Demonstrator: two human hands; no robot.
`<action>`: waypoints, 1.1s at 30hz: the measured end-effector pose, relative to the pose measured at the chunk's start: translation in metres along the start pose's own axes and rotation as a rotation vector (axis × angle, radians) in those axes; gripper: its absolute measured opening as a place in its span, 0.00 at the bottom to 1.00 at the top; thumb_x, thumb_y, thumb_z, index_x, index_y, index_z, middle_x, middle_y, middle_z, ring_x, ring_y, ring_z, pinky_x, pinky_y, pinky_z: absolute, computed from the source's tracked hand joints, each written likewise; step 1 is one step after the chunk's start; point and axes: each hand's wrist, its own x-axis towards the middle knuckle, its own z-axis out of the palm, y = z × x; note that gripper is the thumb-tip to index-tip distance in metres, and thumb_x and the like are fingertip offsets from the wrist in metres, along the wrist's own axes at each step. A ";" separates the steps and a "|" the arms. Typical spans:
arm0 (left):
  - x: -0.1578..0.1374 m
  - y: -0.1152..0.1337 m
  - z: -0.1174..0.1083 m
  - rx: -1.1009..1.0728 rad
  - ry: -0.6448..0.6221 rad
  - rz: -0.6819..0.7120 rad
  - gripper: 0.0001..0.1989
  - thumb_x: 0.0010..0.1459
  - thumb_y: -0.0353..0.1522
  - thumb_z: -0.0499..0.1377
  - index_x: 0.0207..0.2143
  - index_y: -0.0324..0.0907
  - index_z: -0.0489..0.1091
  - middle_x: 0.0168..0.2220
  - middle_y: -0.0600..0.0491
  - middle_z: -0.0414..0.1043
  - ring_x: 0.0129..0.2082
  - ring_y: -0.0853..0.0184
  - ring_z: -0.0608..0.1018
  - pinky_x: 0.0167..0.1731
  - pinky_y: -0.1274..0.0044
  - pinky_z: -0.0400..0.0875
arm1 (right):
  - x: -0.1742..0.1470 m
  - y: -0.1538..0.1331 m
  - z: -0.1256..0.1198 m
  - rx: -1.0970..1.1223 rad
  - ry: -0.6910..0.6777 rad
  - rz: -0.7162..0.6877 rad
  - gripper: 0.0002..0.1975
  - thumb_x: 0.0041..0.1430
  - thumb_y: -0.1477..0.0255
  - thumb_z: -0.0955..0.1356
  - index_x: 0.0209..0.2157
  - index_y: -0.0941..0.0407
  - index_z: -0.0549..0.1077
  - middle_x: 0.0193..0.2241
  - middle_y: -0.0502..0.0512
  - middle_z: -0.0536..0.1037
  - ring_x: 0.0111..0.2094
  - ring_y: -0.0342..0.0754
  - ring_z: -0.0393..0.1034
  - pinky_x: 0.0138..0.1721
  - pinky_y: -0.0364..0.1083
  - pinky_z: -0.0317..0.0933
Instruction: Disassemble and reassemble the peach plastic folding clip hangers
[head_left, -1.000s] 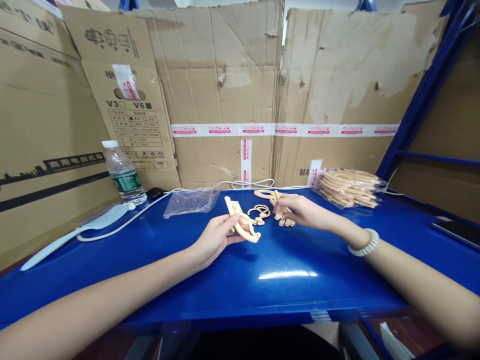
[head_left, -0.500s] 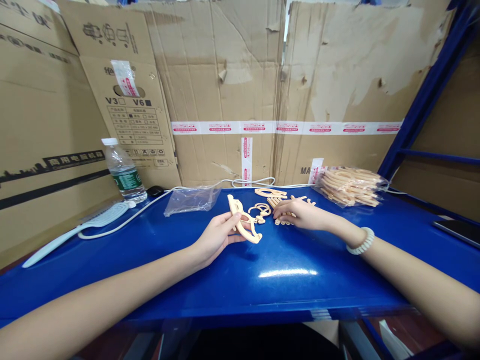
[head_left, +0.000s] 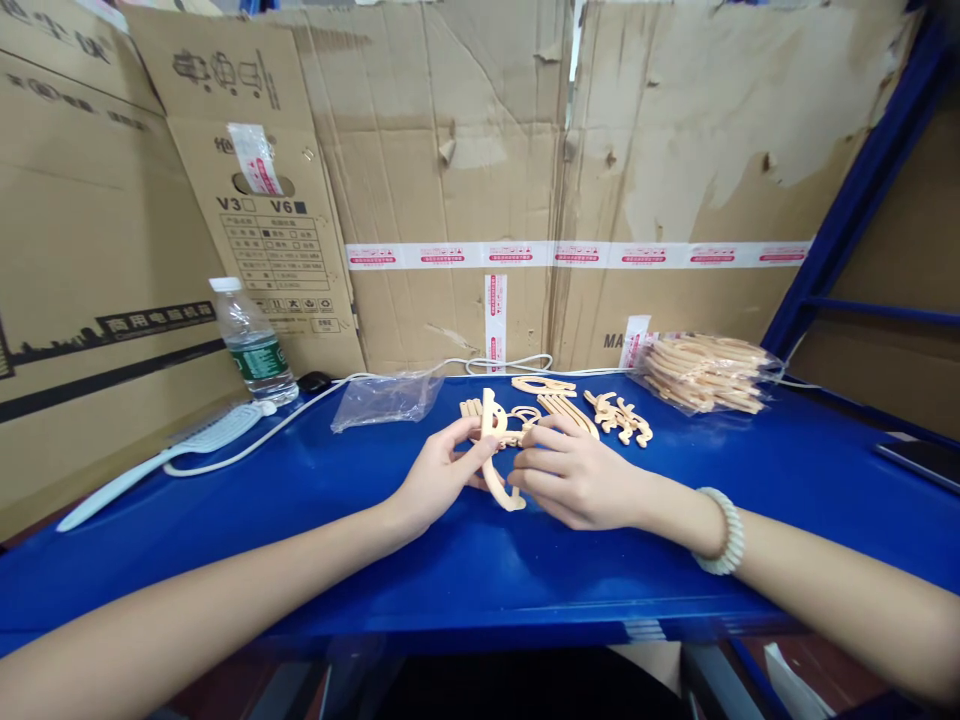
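Note:
My left hand (head_left: 442, 465) is closed around a beige plastic folding hanger (head_left: 491, 465), holding it raised and nearly upright above the table. Close beside its lower end is my right hand (head_left: 574, 475), with fingers curled in a pinch; whatever they grip is hidden. Behind the hands lie loose beige hanger pieces: curved arms (head_left: 568, 408) side by side, small hook-shaped parts (head_left: 622, 418) to the right, and a flat hanger piece (head_left: 541, 385) at the back. A ring-shaped hook (head_left: 525, 413) shows partly between the hands.
A clear bag of beige pieces (head_left: 705, 372) sits at the back right, near a phone (head_left: 922, 460). An emptied plastic bag (head_left: 386, 400), a water bottle (head_left: 256, 345) and a pale brush (head_left: 202, 432) are on the left. A white cable (head_left: 360, 378) runs along the cardboard wall (head_left: 450, 180).
My right hand has moved from the pieces at the back toward me and left, up to the hanger. My left hand has turned the hanger more upright and shifted it slightly right.

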 end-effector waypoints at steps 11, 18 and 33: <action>-0.007 0.012 0.001 0.316 0.092 0.233 0.13 0.59 0.39 0.60 0.39 0.40 0.77 0.37 0.48 0.75 0.28 0.65 0.78 0.28 0.77 0.73 | 0.003 0.007 0.003 1.079 0.369 0.749 0.09 0.62 0.67 0.68 0.41 0.55 0.78 0.43 0.57 0.80 0.47 0.51 0.73 0.51 0.53 0.66; -0.009 0.009 -0.005 0.628 0.130 0.410 0.13 0.64 0.37 0.55 0.44 0.42 0.76 0.35 0.49 0.71 0.32 0.63 0.74 0.35 0.75 0.69 | 0.000 0.015 0.007 1.106 0.481 0.903 0.16 0.55 0.61 0.72 0.39 0.56 0.68 0.35 0.53 0.76 0.33 0.46 0.74 0.36 0.46 0.69; -0.009 0.009 -0.005 1.165 -0.083 0.538 0.15 0.64 0.32 0.49 0.36 0.39 0.75 0.27 0.44 0.71 0.21 0.64 0.69 0.20 0.74 0.43 | 0.006 -0.009 0.001 0.834 0.022 0.781 0.16 0.67 0.64 0.61 0.27 0.57 0.68 0.16 0.47 0.70 0.16 0.40 0.60 0.22 0.40 0.57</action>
